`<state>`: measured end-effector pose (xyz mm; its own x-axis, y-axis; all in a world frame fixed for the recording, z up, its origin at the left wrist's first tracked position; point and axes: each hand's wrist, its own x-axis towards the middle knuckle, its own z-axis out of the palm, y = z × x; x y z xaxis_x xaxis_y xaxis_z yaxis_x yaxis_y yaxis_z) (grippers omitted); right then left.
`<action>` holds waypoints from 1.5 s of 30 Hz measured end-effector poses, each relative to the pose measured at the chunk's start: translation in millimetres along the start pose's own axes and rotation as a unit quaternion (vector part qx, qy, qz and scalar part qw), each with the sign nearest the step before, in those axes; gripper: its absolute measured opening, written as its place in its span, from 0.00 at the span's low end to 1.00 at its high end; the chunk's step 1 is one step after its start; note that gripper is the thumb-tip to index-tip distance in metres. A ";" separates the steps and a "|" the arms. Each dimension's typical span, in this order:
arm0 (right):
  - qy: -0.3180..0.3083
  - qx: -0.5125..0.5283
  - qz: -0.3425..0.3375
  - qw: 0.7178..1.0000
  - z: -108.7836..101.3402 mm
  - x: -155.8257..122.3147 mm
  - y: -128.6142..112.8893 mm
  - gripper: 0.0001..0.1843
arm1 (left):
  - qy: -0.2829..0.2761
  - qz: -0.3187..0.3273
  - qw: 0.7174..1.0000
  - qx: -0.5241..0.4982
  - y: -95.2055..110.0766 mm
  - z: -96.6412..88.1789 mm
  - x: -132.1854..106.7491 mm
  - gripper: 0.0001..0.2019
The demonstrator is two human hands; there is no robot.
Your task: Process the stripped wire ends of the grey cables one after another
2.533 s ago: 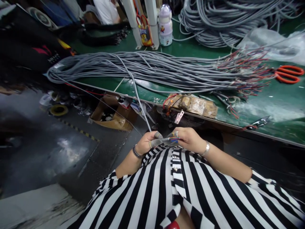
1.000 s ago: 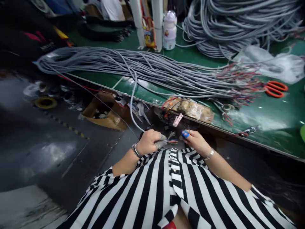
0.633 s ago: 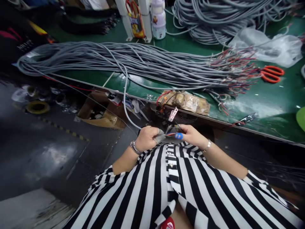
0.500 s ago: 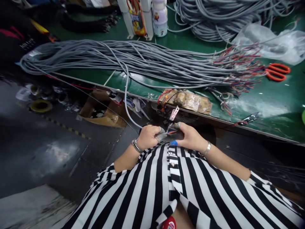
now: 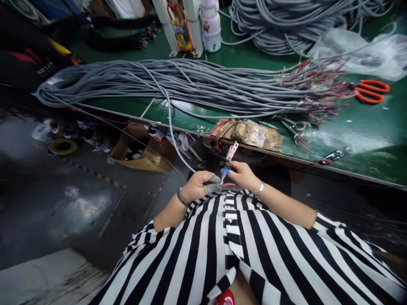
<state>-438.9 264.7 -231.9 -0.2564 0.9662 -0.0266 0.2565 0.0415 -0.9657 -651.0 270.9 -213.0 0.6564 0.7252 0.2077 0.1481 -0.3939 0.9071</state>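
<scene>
A single grey cable [image 5: 173,132] runs down from the bundle to my left hand [image 5: 195,186], which is closed around it near its stripped end. Thin coloured wires [image 5: 229,184], orange and blue among them, stick out past the wrapped fingertips. Close beside them, my right hand [image 5: 246,175] pinches pale, thin strands that come from the same cable end. Its thumb wears a blue cover [image 5: 225,171]. Both hands are in front of the striped shirt [image 5: 203,237], below the bench edge. How the strands sit between the fingertips is partly hidden.
The long bundle of grey cables [image 5: 190,78] lies on the green bench [image 5: 375,131], its stripped ends to the right. Orange-handled scissors [image 5: 372,92], a taped cardboard piece [image 5: 259,136] and a small dark tool [image 5: 335,156] lie there too. An open carton [image 5: 143,163] stands below.
My right hand has moved left and closed from a looser spread, its blue-covered thumb rising to pinch the strands. My left hand still holds the cable. The view has shifted slightly.
</scene>
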 end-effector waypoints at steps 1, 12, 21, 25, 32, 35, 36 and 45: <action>0.028 -0.001 -0.008 1.000 -0.8 -4.0 -0.1 0.25 | 0.021 -0.022 0.999 -0.030 -1.4 -0.3 -3.0 0.12; -0.022 -0.140 -0.313 0.939 -4.9 -30.5 -26.4 0.18 | -0.007 -0.082 0.983 -0.166 -0.9 0.2 -9.7 0.17; -0.160 -0.007 -0.198 0.967 -7.3 -17.0 -21.0 0.22 | -0.108 -0.007 0.992 -0.058 3.6 -18.1 -3.3 0.16; -0.157 0.051 -0.048 0.985 -1.9 -13.1 -18.0 0.29 | -0.157 0.057 0.986 0.016 5.3 -20.2 9.7 0.12; 0.086 0.136 0.068 0.985 -21.5 -16.8 3.4 0.30 | -0.098 0.133 0.984 0.061 10.6 -26.9 16.3 0.07; 0.069 0.210 0.097 0.970 -28.7 -17.2 6.9 0.29 | -0.003 0.145 0.986 0.081 11.0 -27.7 18.6 0.06; 0.066 0.230 0.103 0.966 -29.1 -15.6 5.8 0.29 | 0.022 0.145 0.986 0.082 10.8 -27.2 20.6 0.06; 0.063 0.334 0.140 0.930 -23.3 23.0 -24.9 0.32 | 0.100 0.079 0.991 0.040 9.0 -16.2 48.6 0.11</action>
<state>-429.4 291.9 -202.5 -0.1444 0.9391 -0.3117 -0.3506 -0.3431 -0.8714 -629.8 311.8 -188.8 0.5183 0.7444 0.4210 0.1176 -0.5496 0.8271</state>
